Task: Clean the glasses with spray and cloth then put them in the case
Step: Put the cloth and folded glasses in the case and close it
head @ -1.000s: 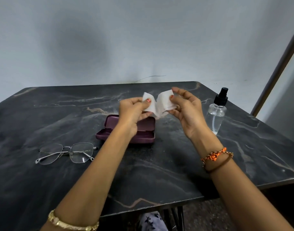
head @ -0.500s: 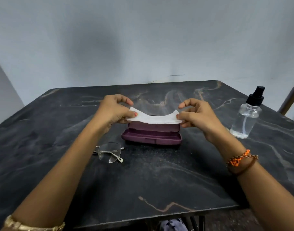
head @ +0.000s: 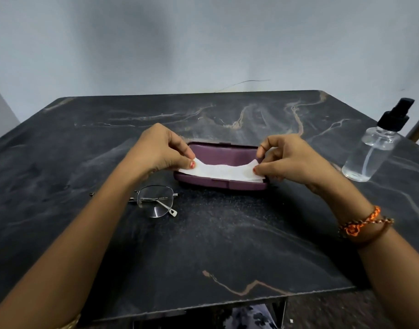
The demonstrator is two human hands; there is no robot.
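Now both hands (head: pixel 161 150) (head: pixel 289 160) stretch the cloth (head: pixel 220 170) over the open case (head: pixel 224 154).

Both my forearms are bare, with no sleeves anywhere in view. On my right wrist I wear a braided thread band (head: pixel 363 222) in orange with darker strands twisted through it, knotted into a small bunch at the 9 o'clock side, and a thin brown cord lies just beside it. My left hand (head: pixel 159 150) has a thumbnail painted reddish orange; the thumbnail on my right hand (head: pixel 291 160) carries the same colour. Near the bottom edge at about 7 o'clock, a sliver of a gold bangle (head: pixel 72 324) shows on my left arm. I see no rings on my fingers.
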